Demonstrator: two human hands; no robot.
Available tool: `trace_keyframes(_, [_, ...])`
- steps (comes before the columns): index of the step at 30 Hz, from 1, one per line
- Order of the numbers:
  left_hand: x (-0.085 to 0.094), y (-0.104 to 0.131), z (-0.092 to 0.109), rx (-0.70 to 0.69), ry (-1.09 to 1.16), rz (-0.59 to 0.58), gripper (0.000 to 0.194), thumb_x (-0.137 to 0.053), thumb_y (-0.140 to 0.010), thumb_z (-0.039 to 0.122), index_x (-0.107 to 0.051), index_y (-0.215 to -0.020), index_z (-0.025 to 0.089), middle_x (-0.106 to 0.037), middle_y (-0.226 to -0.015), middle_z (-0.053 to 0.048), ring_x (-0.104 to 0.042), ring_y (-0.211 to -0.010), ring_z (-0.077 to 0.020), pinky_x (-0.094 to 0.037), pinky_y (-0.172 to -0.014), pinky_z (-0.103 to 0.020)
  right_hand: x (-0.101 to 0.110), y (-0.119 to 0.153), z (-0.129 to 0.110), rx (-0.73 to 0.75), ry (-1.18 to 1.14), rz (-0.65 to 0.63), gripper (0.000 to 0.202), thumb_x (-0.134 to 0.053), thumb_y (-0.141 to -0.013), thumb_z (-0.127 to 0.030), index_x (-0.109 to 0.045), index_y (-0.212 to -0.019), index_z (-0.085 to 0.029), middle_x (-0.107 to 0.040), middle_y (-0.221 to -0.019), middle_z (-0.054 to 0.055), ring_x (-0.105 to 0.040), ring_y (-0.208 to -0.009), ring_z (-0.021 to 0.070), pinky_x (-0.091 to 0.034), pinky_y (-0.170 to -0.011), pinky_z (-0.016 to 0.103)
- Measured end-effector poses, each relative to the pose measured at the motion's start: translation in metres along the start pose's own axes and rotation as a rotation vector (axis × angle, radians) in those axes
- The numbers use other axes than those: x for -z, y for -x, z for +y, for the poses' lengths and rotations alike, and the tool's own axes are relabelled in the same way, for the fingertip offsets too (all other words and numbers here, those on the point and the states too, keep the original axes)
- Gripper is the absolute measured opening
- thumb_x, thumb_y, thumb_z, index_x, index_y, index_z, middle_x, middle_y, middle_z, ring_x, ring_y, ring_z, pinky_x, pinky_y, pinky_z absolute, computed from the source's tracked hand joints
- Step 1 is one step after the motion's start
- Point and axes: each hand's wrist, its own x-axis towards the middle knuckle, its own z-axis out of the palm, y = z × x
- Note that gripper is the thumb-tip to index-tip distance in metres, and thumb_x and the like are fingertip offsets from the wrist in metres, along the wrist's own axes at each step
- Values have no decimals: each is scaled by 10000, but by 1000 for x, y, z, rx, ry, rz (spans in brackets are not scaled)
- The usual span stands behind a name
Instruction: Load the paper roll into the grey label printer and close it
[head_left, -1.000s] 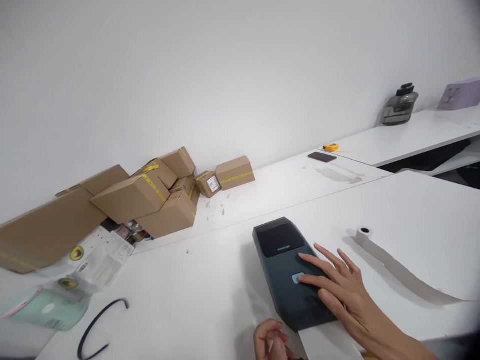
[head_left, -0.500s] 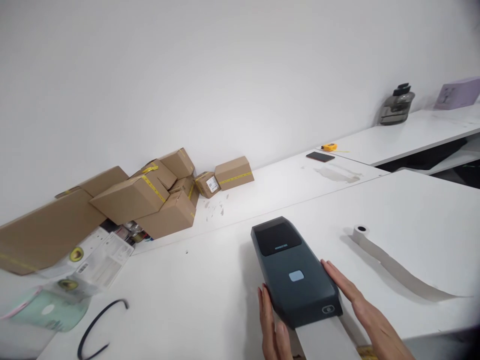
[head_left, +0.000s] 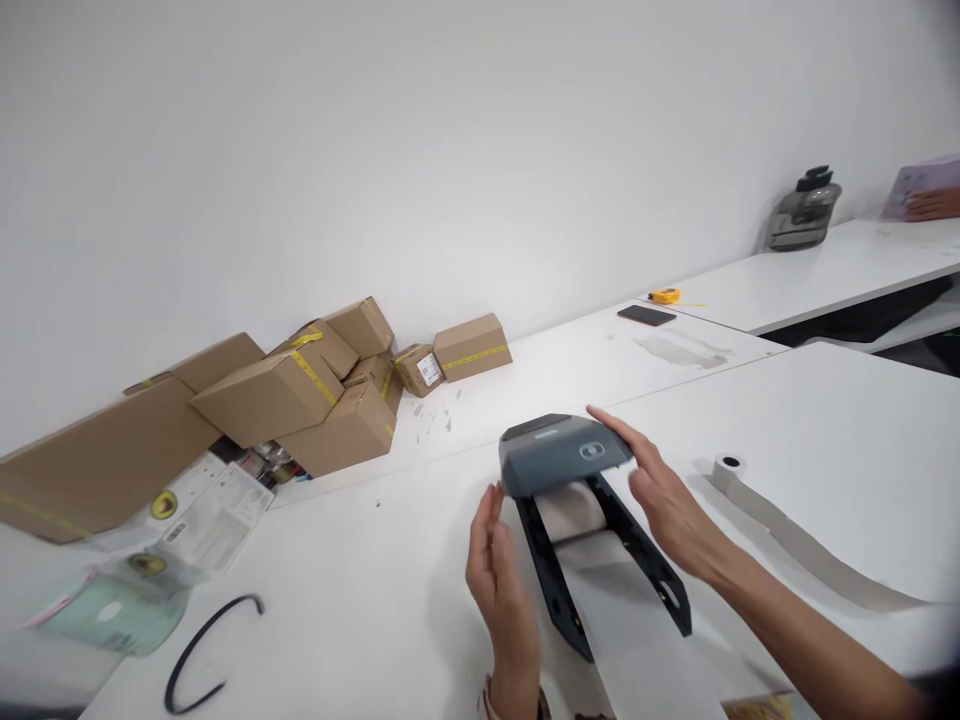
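A dark label printer [head_left: 592, 540] sits near the middle of a white worktop [head_left: 360, 600], and its lid [head_left: 562, 462] now stands tilted up and open; half a second ago it lay shut and flat. The right hand [head_left: 660, 495] grips the lid's right edge, fingers curled over the top. The left hand [head_left: 499, 570] is open beside the printer's left side, palm facing it; whether it touches the body is unclear. A moment ago both hands lay flat along the printer's sides. With the lid raised, a paper roll [head_left: 570, 510] shows inside, and its white strip [head_left: 637, 640] runs out toward the near edge. So the inside of the printer is now exposed.

To the right lies a second small roll [head_left: 727, 465] with a long loose tail. Far left, cardboard boxes [head_left: 300, 390] are heaped against the wall, with leaflets [head_left: 202, 510] and a black cable [head_left: 202, 650] nearer. A phone [head_left: 645, 315] and yellow tape measure [head_left: 664, 295] lie farther back. Another person's hand [head_left: 930, 203] shows at the far right.
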Motion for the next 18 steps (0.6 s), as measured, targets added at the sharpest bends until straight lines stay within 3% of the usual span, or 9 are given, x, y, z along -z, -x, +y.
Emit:
trace_keyframes(3, [-6,-28,-7,65,-32,-43,452,-576,-926,421,-608,-1319,201,-607,-1431,-109,-533,-1361,-249,-420,-1137,-367,-8,-47,-3,49,-17,22,594,-305,-1003,-612,-369,-1512,-312,-481,-1533,77,-467,-1382,297,-369,-1152,520])
trace_keyframes(6, [-8,-41,-24,142,-99,-77,409,-578,-916,339,-608,-1294,187,-599,-1429,-127,-532,-1356,-239,-427,-1117,-354,-12,-84,-3,92,44,46,572,-318,-1005,-589,-395,-1487,-291,-536,-1470,99,-540,-1286,307,-415,-1086,534])
trace_keyframes(10, [-12,-41,-40,189,-155,-126,419,-568,-923,346,-592,-1310,185,-581,-1440,-132,-526,-1353,-236,-455,-1072,-333,-19,-119,-2,50,125,41,589,-289,-1000,-619,-420,-1465,-282,-626,-1343,106,-614,-1175,322,-467,-1003,535])
trace_keyframes(18, [-20,-38,-48,143,-214,-151,444,-568,-919,412,-587,-1300,185,-617,-1376,-129,-574,-1261,-238,-486,-1001,-330,-32,-162,12,-44,132,10,638,-290,-981,-663,-465,-1415,-228,-690,-1220,134,-667,-1092,344,-506,-940,545])
